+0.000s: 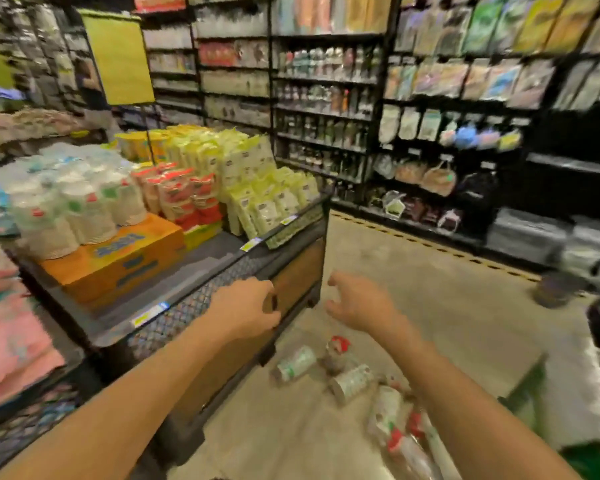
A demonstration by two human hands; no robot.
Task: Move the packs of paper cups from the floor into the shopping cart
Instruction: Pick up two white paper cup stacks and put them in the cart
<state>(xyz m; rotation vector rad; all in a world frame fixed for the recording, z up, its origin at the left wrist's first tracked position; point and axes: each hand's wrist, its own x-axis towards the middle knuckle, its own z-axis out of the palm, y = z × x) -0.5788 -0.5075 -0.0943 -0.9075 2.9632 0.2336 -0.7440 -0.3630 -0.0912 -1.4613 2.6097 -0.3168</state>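
Note:
Several clear packs of paper cups lie scattered on the floor below my arms, some with green print, some with red. One green-printed pack lies nearest the display stand. My left hand hovers over the stand's front edge with fingers curled and nothing in it. To its right, my right hand is above the floor packs, fingers spread and empty. A green part at the lower right may belong to the shopping cart; the frame is blurred and most of it is out of view.
A low black and wood display stand at left carries stacked cup packs, orange boxes and yellow-green bags. Tall black shelves line the far side of the aisle. Folded pink cloth lies at far left.

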